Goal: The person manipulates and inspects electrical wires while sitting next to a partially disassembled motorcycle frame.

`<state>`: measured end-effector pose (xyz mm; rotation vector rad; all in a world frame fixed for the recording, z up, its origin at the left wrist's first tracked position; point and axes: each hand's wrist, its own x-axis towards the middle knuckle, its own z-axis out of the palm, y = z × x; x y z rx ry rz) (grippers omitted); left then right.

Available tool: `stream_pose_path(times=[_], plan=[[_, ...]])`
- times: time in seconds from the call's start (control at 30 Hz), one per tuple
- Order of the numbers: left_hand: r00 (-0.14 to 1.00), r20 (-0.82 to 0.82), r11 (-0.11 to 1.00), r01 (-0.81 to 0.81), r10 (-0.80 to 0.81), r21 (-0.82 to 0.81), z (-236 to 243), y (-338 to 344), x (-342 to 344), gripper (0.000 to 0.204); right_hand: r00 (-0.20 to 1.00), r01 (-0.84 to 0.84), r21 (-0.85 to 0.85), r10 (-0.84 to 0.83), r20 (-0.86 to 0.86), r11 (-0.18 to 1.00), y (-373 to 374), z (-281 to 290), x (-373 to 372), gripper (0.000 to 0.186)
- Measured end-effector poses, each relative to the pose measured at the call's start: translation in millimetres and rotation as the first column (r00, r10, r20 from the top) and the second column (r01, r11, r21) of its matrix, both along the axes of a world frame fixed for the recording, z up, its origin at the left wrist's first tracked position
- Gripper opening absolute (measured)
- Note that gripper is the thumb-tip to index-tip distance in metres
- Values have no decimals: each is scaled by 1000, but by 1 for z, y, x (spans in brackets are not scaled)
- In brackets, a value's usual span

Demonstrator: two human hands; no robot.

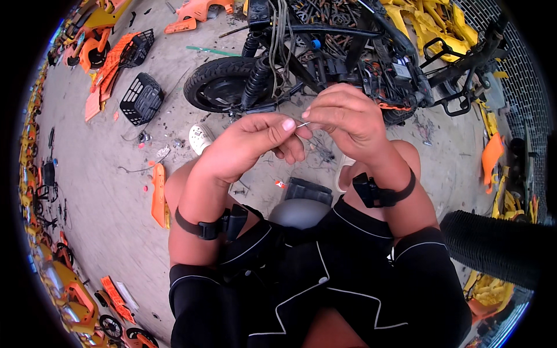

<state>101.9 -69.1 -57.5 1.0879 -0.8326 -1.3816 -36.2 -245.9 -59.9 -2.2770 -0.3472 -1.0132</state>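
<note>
My left hand and my right hand meet in front of me, both closed in a pinch. Between their fingertips runs a thin, silvery, wire-like piece, too small to name more exactly. Beyond my hands lies a stripped scooter frame, with its black wheel on the left and a coil shock absorber next to it. Grey cables hang over the frame. Neither hand touches the scooter.
Two black plastic baskets and orange body panels lie at the left. Yellow panels are piled at the far right. A grey rounded object is between my legs. A black ribbed item stands at my right.
</note>
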Motion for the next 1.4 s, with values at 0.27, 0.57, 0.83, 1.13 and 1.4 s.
stream_pose_path(times=[0.27,0.57,0.83,1.13,1.4], plan=[[777,532,934,-346,336,-86,4,-9,-18,8,994,91,-74,-95,-57,993,3,1,-1,17],[-175,800,814,17,574,-581,-6,-14,-16,26,711,292,797,437,-550,528,9,-3,-8,17],[-178,766,784,75,618,-616,-9,-20,-16,28,573,356,932,804,-161,-67,-7,-13,-6,23],[352,756,833,-198,552,-516,-7,-20,-19,12,970,100,4,-97,-224,995,6,3,-13,24],[344,747,820,-177,569,-544,-4,-22,-22,15,976,168,69,-155,-156,983,10,1,-15,16]])
